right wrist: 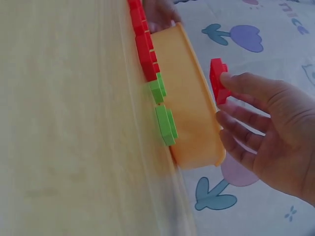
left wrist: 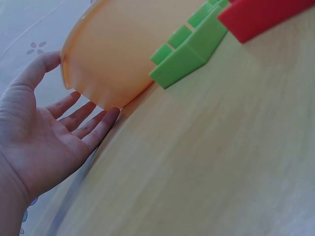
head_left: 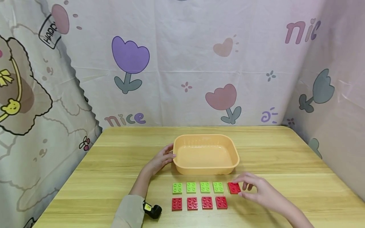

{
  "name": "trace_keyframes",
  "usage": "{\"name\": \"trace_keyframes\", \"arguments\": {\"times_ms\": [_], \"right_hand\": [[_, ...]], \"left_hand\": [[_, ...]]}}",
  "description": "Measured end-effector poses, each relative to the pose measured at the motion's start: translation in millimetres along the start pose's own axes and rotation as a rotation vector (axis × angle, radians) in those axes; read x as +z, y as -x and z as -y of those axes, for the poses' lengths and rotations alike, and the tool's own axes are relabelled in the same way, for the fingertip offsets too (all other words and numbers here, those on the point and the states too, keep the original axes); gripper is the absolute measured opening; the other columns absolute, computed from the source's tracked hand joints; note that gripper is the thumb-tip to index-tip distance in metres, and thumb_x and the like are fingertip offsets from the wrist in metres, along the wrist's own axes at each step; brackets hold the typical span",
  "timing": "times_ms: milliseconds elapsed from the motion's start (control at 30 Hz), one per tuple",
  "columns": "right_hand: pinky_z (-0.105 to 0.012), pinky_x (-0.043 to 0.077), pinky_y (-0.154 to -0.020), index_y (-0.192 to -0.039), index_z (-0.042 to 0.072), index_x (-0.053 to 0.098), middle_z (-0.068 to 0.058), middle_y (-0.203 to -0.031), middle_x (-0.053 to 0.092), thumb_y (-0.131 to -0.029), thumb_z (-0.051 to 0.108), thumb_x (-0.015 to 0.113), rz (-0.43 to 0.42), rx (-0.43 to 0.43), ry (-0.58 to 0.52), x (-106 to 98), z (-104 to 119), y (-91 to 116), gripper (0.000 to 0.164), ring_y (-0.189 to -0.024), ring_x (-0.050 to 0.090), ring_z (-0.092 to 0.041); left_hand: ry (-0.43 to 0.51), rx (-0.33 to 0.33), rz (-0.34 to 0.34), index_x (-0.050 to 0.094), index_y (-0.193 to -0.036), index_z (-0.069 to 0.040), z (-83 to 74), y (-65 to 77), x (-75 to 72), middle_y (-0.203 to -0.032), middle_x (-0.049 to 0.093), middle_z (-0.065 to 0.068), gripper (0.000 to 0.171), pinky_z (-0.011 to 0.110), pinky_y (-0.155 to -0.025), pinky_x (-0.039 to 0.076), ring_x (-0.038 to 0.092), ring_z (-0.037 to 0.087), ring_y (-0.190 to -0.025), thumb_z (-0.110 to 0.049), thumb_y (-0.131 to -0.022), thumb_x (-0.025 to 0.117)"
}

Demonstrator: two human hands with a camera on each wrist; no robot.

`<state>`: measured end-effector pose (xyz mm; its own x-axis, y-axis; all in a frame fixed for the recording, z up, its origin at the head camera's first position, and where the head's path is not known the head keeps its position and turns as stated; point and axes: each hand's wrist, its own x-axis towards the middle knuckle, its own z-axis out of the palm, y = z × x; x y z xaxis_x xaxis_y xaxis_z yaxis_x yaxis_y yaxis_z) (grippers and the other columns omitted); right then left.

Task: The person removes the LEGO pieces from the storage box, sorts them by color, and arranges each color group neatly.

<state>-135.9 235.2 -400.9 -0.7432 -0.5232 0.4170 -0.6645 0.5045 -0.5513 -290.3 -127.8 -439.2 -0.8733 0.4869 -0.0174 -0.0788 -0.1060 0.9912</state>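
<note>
A red toy building block (head_left: 234, 188) is pinched between the thumb and fingers of my right hand (head_left: 260, 191). In the right wrist view this held block (right wrist: 217, 81) shows raised above the row of blocks, its near end covered by the thumb. My left hand (head_left: 161, 160) holds the left end of an orange plastic basin (head_left: 203, 170), its thumb at the rim and the other fingers against the outer wall. Inside, the basin shows only its bare floor. Several green blocks (head_left: 191, 187) form a row just in front of it, with several red blocks (head_left: 192, 203) lined up nearer to me.
The wooden table (head_left: 119, 183) bears the basin and both rows. A patterned cloth (head_left: 182, 63) hangs behind it and along the sides. A black wrist device (head_left: 154, 211) sits at the left sleeve (head_left: 129, 210), left of the red row.
</note>
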Motion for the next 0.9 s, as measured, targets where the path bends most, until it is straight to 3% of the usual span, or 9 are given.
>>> {"name": "trace_keyframes", "arguments": {"times_ms": [433, 700, 900], "right_hand": [[-0.024, 0.049, -0.058, -0.107, 0.010, 0.062, -0.001, -0.099, 0.059, -0.076, 0.003, 0.072, 0.020, -0.006, -0.064, 10, -9, 16, 0.034, -0.071, 0.054, -0.010], [-0.023, 0.048, -0.063, -0.108, 0.018, 0.063, 0.009, -0.098, 0.055, -0.082, 0.022, 0.069, 0.087, 0.188, -0.083, 9, -6, 24, 0.027, -0.075, 0.052, -0.008], [-0.023, 0.047, -0.063, -0.108, 0.017, 0.063, 0.009, -0.097, 0.055, -0.082, 0.025, 0.068, 0.133, 0.257, -0.114, 11, -10, 30, 0.028, -0.077, 0.052, -0.009]], "left_hand": [[-0.003, -0.010, 0.006, 0.017, -0.145, -0.002, -1.1, 0.5, -0.1, -0.148, 0.016, 0.020, 0.068, 0.038, -0.100, 0.035, 0.032, 0.034, -0.128, -0.007, -0.088, 0.054], [-0.003, 0.005, 0.016, 0.017, -0.144, -0.001, -1.8, -0.3, -0.7, -0.148, 0.016, 0.021, 0.069, 0.037, -0.099, 0.036, 0.033, 0.034, -0.127, -0.007, -0.087, 0.055], [-0.002, 0.007, 0.015, 0.017, -0.144, 0.000, 1.0, -1.3, -1.8, -0.147, 0.017, 0.022, 0.067, 0.037, -0.099, 0.036, 0.032, 0.035, -0.127, -0.005, -0.087, 0.052]]}}
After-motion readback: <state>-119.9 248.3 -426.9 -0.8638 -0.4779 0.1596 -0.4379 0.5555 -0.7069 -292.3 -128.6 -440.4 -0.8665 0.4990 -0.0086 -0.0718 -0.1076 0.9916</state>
